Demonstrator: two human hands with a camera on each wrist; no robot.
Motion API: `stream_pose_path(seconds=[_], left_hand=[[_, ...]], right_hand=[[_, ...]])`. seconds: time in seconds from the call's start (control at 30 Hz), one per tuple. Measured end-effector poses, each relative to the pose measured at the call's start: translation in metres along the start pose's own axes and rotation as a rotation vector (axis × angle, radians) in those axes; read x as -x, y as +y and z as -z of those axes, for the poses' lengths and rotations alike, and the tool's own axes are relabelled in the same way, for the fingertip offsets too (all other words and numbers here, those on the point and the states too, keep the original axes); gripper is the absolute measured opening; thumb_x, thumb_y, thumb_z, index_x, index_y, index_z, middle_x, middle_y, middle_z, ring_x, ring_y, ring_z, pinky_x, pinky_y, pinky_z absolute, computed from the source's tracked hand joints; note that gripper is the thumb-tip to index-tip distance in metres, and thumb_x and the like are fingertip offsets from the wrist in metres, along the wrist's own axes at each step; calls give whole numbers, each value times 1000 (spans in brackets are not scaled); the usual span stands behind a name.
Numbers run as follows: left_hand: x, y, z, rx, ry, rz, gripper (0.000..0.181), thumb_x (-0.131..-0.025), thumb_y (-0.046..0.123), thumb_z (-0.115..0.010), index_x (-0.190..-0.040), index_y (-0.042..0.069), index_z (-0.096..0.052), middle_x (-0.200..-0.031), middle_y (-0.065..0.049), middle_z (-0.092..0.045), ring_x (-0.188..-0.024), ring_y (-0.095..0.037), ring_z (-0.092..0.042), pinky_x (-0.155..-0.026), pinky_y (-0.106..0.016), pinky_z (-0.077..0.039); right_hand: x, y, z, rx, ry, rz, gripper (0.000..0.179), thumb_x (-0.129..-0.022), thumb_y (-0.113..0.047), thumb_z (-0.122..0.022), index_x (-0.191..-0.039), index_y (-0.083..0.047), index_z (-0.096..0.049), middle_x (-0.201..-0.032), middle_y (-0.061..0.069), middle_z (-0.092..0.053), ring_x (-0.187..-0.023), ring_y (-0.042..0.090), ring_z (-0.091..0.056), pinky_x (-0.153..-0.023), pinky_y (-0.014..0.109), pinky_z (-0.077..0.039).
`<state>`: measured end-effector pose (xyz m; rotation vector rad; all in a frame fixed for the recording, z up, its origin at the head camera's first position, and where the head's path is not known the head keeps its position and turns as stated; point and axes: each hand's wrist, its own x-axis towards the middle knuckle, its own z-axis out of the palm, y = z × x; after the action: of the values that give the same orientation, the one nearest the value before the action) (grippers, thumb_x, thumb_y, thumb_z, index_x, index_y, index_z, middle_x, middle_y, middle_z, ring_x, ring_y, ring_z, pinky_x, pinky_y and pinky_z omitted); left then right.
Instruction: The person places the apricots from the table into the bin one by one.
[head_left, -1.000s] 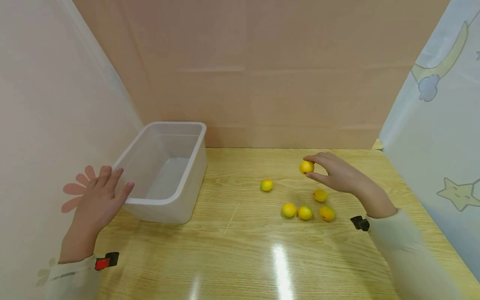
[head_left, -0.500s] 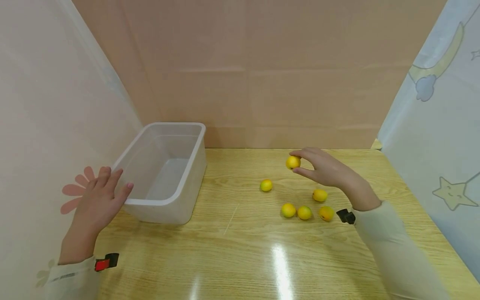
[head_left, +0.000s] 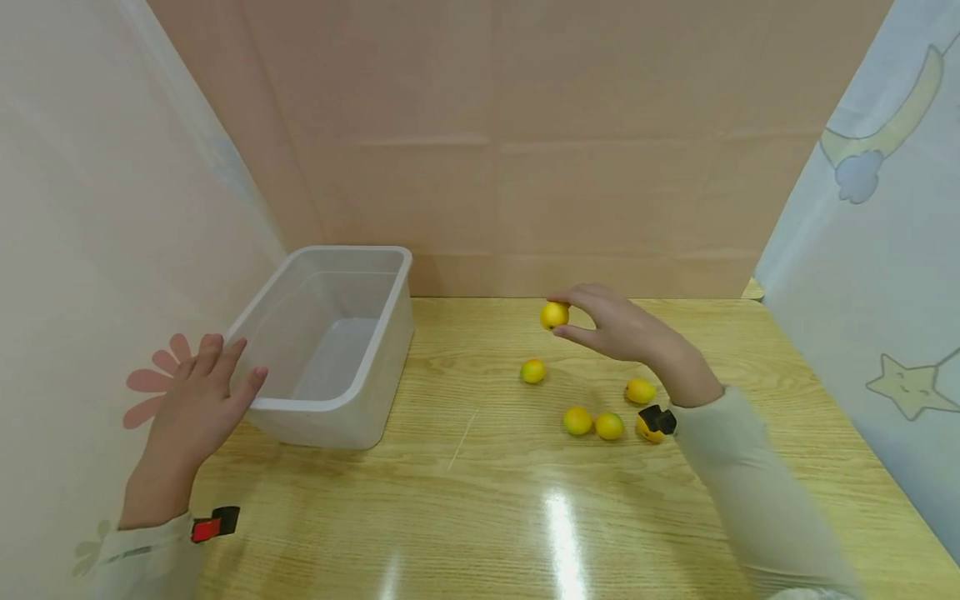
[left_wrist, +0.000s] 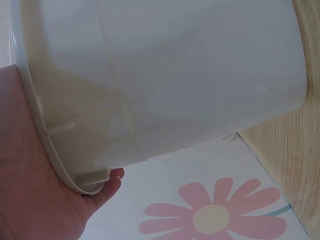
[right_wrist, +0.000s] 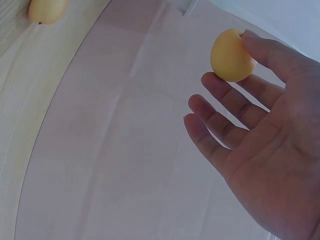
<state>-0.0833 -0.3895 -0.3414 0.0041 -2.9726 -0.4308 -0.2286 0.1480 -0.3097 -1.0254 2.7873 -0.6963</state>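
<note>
In the head view my right hand [head_left: 618,329] pinches a small yellow-orange fruit [head_left: 553,316] between thumb and fingers, raised above the back of the table. The right wrist view shows the same fruit [right_wrist: 231,56] between the thumb and the nearest fingers, while the other fingers are loosely spread. My left hand [head_left: 197,404] rests on the near left rim of a white plastic bin [head_left: 352,423], its fingers fairly straight. Seen from the left wrist, the palm [left_wrist: 35,175] lies against the rim, and a few fingertips show past the corner.
Several similar fruits lie on the wooden table [head_left: 465,517]: one fruit [head_left: 533,371] alone, the others in a loose group [head_left: 609,426] in front of the right arm, one partly hidden by its wrist strap. A brown backdrop [head_left: 495,167] and patterned side panels enclose the table.
My right hand has carried the fruit leftward and slightly up in the head view, toward the bin. The left hand and bin have stayed in place.
</note>
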Motion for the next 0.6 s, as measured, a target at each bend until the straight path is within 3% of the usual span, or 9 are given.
stream_pose_path(seconds=[0.6], left_hand=[[-1, 1, -1, -2, 1, 0, 72, -108, 49, -34, -159, 0, -22, -165, -31, -11, -140, -60, -18, -100, -78, -25]], right_hand=[[-37, -26, -12, -35, 42, 124, 47, -100, -31, -66, -140, -9, -56, -132, 5, -62, -129, 28, -52, -112, 51, -39]])
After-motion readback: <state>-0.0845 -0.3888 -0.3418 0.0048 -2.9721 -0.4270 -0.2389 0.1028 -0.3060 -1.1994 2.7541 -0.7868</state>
